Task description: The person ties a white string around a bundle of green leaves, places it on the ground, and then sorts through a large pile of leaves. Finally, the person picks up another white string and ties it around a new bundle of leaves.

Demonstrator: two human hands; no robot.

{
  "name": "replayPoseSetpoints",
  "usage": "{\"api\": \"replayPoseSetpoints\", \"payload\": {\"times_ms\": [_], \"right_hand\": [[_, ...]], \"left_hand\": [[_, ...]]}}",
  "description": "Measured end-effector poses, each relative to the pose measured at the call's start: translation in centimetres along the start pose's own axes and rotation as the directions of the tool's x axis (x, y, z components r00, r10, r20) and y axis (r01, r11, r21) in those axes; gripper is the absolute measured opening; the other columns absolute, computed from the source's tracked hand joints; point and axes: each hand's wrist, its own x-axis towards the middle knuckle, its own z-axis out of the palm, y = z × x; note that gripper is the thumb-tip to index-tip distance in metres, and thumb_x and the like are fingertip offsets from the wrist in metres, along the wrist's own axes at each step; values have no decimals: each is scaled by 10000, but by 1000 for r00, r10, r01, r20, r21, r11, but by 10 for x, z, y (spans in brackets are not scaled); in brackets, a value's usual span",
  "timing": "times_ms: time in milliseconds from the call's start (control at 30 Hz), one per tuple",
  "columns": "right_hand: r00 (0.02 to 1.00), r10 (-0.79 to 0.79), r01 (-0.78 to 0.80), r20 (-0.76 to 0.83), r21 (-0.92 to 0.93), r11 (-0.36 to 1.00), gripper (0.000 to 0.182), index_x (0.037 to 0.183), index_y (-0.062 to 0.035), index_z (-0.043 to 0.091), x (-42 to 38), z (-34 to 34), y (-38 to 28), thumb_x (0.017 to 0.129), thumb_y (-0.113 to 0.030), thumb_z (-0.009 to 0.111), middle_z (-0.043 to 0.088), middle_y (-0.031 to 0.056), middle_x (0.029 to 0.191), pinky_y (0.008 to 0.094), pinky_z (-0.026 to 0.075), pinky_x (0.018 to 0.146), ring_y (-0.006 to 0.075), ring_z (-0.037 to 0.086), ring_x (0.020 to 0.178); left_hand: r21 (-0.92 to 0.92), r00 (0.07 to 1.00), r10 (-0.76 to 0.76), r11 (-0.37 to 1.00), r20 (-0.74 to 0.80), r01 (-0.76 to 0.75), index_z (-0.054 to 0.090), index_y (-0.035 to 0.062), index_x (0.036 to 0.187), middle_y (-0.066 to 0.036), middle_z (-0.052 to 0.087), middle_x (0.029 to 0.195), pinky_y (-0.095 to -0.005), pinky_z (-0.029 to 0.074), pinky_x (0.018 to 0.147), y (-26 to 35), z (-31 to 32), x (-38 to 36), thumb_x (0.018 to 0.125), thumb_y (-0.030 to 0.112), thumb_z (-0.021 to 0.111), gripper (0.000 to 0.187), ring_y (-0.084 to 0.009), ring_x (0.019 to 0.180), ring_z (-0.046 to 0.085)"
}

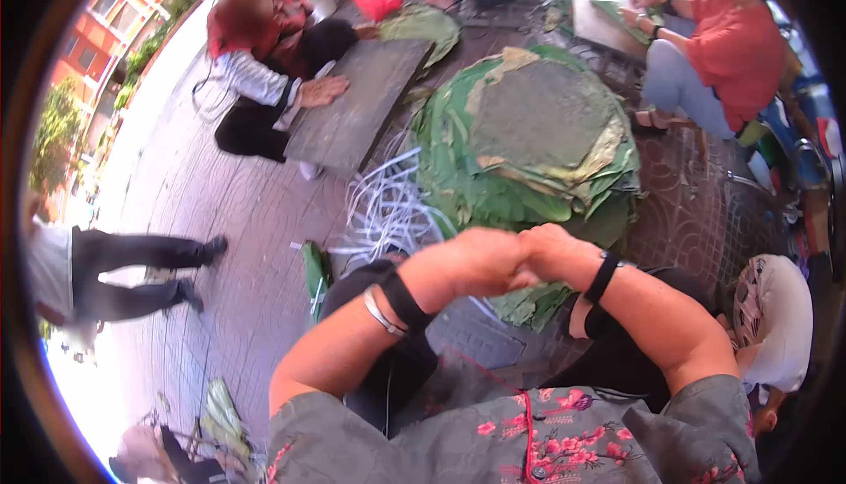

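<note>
My left hand [483, 259] and my right hand [555, 253] meet in front of me, above my knees. Both are closed, with the fingers turned inward and partly hidden. Whatever they may hold does not show. Just beyond them rises a large round stack of green leaves [458, 149], with a flat greyish layer [538, 118] on top. A tangle of white strips [388, 206] lies on the ground to the left of the stack. Below my hands some loose green leaves [533, 308] lie between my legs.
A co-worker at the upper left rests a hand on a dark wooden board [366, 105]. Near it sit a red basin [377, 0] and more leaves [427, 35]. Another person works at a pale board [604, 22], upper right. Someone stands at the left [132, 264]; another person [780, 325] sits close at my right.
</note>
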Motion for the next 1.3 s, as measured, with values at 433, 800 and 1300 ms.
{"api": "replayPoseSetpoints", "payload": {"times_ms": [433,800,1300], "right_hand": [[967,-1,23,253,-83,996,293,963,-42,649,-14,15,-12,789,-264,728,661,152,956,438,519,816,339,646,950],[882,150,-180,448,25,983,418,1090,-35,643,-4,63,7,767,-282,742,665,206,1011,482,509,831,401,626,985],[901,159,-186,404,29,982,383,1059,-34,643,5,63,1,792,-295,729,666,206,1014,492,507,821,406,630,974]], "left_hand": [[-867,-211,-878,335,-429,370,480,-31,1342,-303,581,1262,-455,459,986,-354,237,-243,838,455,677,727,-413,1196,567],[-710,-520,-854,-370,7,599,353,42,1412,-192,380,1441,-535,414,1032,-344,419,-243,690,450,831,957,-387,1347,372],[-597,-460,-850,-515,258,615,685,6,1029,-180,671,1157,-429,522,916,-343,394,-202,658,442,845,595,-318,1086,654]]}}
